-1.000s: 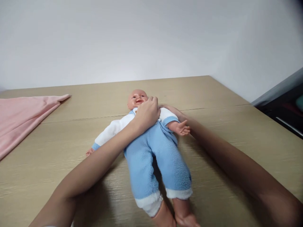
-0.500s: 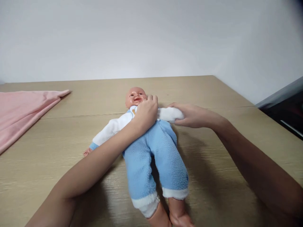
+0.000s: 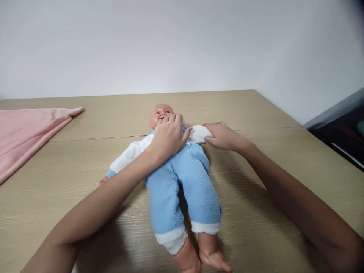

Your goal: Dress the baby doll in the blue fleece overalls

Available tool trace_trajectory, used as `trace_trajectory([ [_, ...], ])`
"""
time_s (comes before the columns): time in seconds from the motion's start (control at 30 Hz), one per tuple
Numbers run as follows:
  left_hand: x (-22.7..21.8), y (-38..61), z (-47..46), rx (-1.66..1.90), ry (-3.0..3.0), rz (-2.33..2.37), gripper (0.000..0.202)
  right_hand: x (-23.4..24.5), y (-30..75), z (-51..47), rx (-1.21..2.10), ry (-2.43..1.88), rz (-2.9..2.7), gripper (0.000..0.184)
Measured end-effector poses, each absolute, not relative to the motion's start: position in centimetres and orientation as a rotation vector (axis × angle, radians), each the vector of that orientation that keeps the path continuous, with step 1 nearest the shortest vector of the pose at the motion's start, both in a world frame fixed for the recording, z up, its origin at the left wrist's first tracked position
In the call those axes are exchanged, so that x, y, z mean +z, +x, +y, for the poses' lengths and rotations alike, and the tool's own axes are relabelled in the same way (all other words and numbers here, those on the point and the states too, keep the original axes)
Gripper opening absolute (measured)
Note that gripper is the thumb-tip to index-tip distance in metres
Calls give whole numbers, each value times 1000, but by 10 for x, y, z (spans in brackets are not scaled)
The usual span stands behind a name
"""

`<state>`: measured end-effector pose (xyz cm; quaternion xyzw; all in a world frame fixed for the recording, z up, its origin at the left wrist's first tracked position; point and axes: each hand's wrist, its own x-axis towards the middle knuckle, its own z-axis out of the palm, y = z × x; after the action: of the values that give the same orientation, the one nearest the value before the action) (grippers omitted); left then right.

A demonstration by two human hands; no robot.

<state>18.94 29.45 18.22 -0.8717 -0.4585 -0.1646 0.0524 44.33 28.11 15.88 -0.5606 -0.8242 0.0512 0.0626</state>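
Observation:
A baby doll (image 3: 182,182) lies on its back on the wooden table, its bare feet toward me. It wears a blue and white fleece suit. My left hand (image 3: 169,134) rests on its chest just below the chin, fingers extended and thumb apart, covering most of the front of the suit. At the right, my right hand (image 3: 220,135) grips the end of the white sleeve (image 3: 200,133). The doll's hand on that side is hidden. The other sleeve (image 3: 126,157) stretches out to the left, with a small hand beyond its blue cuff.
Pink cloth (image 3: 31,132) lies on the left part of the wooden table (image 3: 71,204). A seam crosses the tabletop behind my hands. Behind the table rises a pale wall (image 3: 159,45). A dark object (image 3: 344,132) stands beyond the right edge.
My left hand has flattened out on the doll's chest, its thumb now spread. My right hand has moved slightly left, and the sleeve it grips looks shorter and bent.

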Motion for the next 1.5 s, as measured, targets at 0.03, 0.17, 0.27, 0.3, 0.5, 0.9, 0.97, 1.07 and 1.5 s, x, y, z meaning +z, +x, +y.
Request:
trace_trajectory([
  [0.03,182,185,292,-546,-2666,-1364,41,157,443,282,156,-1692,-2487,34],
  [0.17,178,149,275,-780,-2737,-1231,43,149,439,276,138,-1686,-2444,43],
  [0.27,170,109,261,-934,-2716,-1201,36,143,432,255,-19,-1622,-2316,55],
  [0.3,167,94,257,-955,-2713,-1218,32,141,428,244,-79,-1555,-2254,52],
  [0.5,146,41,239,-707,-2841,-1511,36,122,402,199,405,-1248,-1983,22],
  [0.9,137,35,231,-980,-3053,-1898,24,108,390,210,1298,-1200,-1203,24],
  [0.97,134,36,229,-883,-2960,-1816,24,107,392,212,1303,-1208,-1200,25],
  [1.07,130,37,226,-704,-2835,-1626,28,105,396,215,1261,-1210,-1201,33],
  [1.5,119,37,229,-665,-2662,-1562,28,98,393,207,422,-1402,-1729,20],
])
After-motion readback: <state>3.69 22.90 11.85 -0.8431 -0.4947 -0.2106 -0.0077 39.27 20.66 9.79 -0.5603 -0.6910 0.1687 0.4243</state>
